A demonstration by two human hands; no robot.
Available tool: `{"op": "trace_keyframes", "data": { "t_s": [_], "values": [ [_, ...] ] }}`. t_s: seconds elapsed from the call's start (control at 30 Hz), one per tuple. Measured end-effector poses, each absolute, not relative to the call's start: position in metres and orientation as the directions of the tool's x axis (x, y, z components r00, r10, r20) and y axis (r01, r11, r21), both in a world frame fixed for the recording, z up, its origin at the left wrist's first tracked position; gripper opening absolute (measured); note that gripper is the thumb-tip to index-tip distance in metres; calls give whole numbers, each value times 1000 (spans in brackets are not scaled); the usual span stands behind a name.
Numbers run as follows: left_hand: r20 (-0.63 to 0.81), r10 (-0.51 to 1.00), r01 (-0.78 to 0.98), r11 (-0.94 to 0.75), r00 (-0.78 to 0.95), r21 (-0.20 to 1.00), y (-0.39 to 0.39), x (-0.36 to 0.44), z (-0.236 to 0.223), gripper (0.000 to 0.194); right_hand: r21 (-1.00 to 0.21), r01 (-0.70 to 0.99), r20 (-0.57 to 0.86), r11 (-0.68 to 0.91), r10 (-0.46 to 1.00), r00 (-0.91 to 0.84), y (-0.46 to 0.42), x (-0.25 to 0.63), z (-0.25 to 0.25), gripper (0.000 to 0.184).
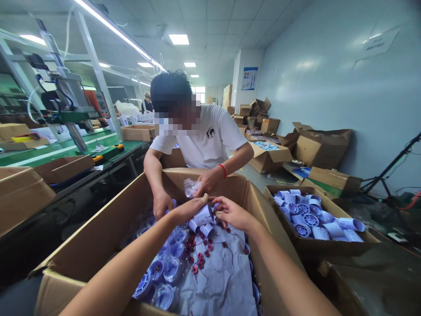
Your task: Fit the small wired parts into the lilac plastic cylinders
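Holding a tilted white cylinder (204, 215) at the centre of the frame, the left hand (192, 208) grasps it from the left, fingers partly hidden. The right hand (235, 215) is positioned at the cylinder's right side, fingers bent; whether it grips cannot be determined. Below, red wired parts (200, 259) lie on a paper sheet (220, 285) inside a large carton (98, 237). Similar cylinders (311, 219) occupy a second carton (329, 248), right of frame.

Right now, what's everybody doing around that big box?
Over a big box, one person's left grip and right grip are at a pale cup; which one bears it, I can't tell. Across from them, a co-worker has clear plastic in one grip, and the other reaches into the box. Little red bits lie on paper inside.
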State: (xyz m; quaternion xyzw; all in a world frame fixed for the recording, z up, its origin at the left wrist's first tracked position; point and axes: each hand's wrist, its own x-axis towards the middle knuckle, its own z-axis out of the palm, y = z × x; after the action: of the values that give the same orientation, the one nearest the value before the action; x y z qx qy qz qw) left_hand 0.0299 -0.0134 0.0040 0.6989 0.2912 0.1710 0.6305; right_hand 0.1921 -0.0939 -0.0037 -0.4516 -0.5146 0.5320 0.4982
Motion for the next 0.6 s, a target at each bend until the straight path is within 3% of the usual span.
{"op": "trace_keyframes", "data": {
  "t_s": [0.2, 0.37, 0.6],
  "values": [
    [-172, 651, 110, 135, 739, 985, -10, 28, 6, 59, -998, -46, 55, 52, 997, -54, -93, 190, -2, 28],
    [-177, 681, 92, 159, 711, 983, -9, 22, 13, 61, -990, -109, 80, 88, 994, 73, -88, 190, -3, 25],
    [-174, 698, 37, 207, 694, 978, -5, 19, 21, 54, -985, -11, 170, 174, 972, 162, -89, 189, -4, 26]
  ]
}}
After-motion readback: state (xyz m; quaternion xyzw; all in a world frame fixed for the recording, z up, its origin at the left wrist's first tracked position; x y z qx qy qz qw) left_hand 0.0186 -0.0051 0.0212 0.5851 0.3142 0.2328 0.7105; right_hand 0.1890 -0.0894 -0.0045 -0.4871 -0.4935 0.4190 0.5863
